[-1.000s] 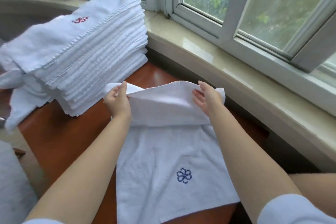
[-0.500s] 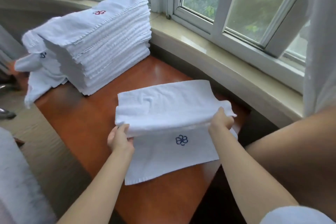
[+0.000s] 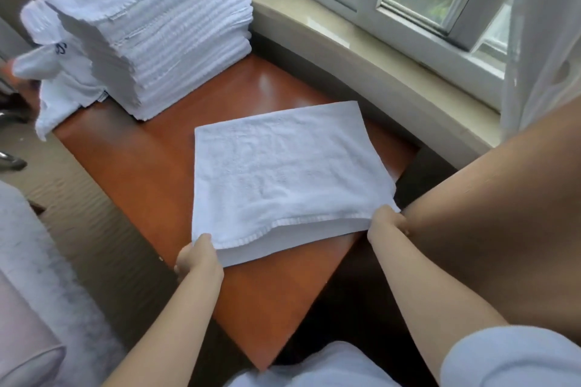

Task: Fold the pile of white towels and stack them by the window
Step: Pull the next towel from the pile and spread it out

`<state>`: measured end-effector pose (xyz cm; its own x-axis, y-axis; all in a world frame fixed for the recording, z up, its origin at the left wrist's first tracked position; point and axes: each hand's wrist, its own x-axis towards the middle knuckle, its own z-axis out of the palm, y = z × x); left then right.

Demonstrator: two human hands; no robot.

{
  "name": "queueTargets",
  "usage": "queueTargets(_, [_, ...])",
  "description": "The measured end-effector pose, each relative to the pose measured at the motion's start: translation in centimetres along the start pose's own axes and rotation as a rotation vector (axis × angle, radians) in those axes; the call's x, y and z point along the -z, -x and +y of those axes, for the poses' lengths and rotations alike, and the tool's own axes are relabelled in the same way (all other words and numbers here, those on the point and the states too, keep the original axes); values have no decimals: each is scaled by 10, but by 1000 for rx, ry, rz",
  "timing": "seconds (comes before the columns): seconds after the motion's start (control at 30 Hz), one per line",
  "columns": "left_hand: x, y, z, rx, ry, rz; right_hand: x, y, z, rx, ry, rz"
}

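Note:
A white towel (image 3: 283,176) lies folded in half on the brown wooden table (image 3: 151,173), its two hemmed edges lined up at the near side. My left hand (image 3: 196,256) pinches the near left corner of the towel. My right hand (image 3: 385,220) grips the near right corner, close against my bare knee. A tall stack of folded white towels (image 3: 163,31) stands at the far left of the table beside the window, a red emblem on its top towel.
A beige stone windowsill (image 3: 377,53) runs along the table's far side under white window frames. A loose towel with a blue emblem (image 3: 53,72) hangs off the stack's left side. A white curtain (image 3: 540,25) hangs at right. A pale cushion (image 3: 28,308) lies at lower left.
Both hands have pulled the towel's far edge toward me and laid it over the near half. The blue emblem is now covered. The view shifted down and right.

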<state>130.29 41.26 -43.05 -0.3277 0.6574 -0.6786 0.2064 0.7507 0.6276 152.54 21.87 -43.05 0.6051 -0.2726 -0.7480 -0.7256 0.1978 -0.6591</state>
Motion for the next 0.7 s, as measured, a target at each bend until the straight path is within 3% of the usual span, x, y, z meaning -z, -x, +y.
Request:
queueTargets(0.1, [5,4,0,90,-104,45,10,-1,6,-74,28,-86])
queueTargets(0.2, [5,-1,2,81,-110,-49,7,-9,8,-146,-73,-106])
queueTargets(0.33, [10,3,4,77,-207,-173,0,-9,0,-100,-178,-81])
queueTargets(0.47, [19,5,15,223,-268,-408,0,-13,-4,-61,-168,-99])
queueTargets(0.6, [26,10,22,337,-203,-586,3,-2,-13,-46,-147,-129])
queueTargets(0.7, [30,20,14,345,-14,-648,9,-11,-15,-34,-160,-99])
